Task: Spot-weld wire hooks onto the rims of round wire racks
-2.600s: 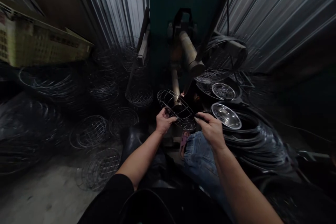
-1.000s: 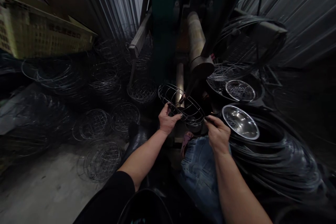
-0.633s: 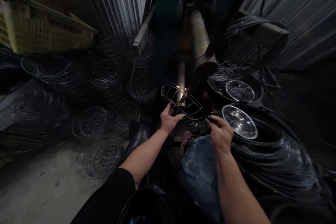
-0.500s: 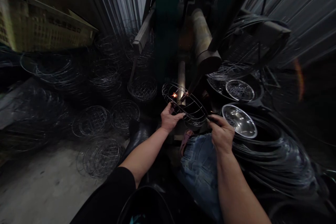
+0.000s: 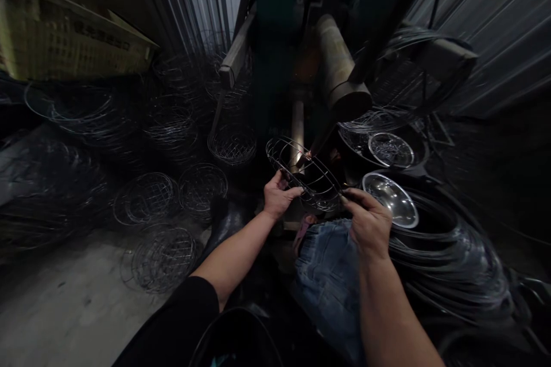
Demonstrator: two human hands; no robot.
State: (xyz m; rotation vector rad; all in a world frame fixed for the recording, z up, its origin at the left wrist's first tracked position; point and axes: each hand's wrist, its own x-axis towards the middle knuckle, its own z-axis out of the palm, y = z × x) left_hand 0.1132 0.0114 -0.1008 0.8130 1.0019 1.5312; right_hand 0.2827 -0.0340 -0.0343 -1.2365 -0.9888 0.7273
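I hold a round wire basket [image 5: 303,172] tilted under the tip of a welding machine's arm [image 5: 340,83]. My left hand [image 5: 279,195] grips its near left rim with the fingers curled round the wire. My right hand [image 5: 369,221] pinches the rim at its right side. The electrode tip [image 5: 306,156] touches a wire inside the basket, with a faint glow there. My knee in blue jeans [image 5: 329,269] is just below the hands.
Several finished wire baskets [image 5: 161,249] lie on the concrete floor at the left. A shiny steel bowl [image 5: 390,192] and another dish [image 5: 391,149] sit at the right on coils of dark wire [image 5: 447,264]. Corrugated metal walls stand behind, and a yellowish crate [image 5: 64,46] is at the upper left.
The bright spark seen half a second ago has died to a faint glow. My right hand has shifted slightly along the rim; the basket stays under the electrode.
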